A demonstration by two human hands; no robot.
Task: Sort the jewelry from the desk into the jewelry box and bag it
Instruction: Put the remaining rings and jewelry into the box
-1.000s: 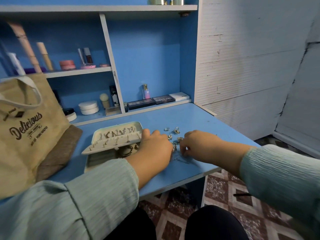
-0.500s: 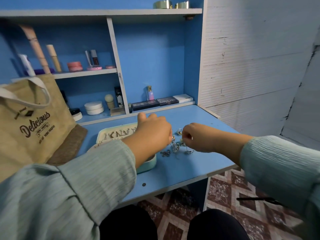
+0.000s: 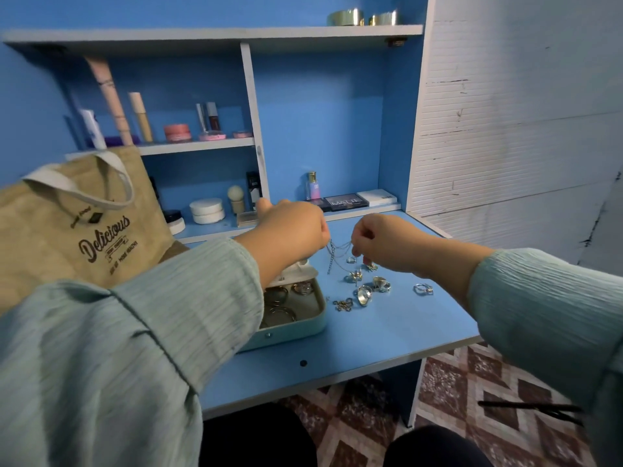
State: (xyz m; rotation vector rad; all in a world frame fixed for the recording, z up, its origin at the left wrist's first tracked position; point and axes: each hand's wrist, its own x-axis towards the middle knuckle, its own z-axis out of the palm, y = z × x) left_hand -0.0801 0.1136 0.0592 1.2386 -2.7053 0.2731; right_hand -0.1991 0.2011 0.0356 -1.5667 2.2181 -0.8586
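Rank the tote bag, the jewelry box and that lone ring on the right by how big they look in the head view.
1. tote bag, largest by far, though nearest the camera.
2. jewelry box, partly hidden by the left sleeve.
3. lone ring, tiny.

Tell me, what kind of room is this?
Probably a bedroom corner with a dressing desk at home. Makeup and a perfume bottle sit on the blue shelves, and rings lie on the desk beside a jewelry box.

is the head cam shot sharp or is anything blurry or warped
Head view: wide-angle bending curves the shelf and desk edges; left hand and near sleeves slightly soft; thin necklace chain hard to resolve; rings show small glints; lighting is dim and even.
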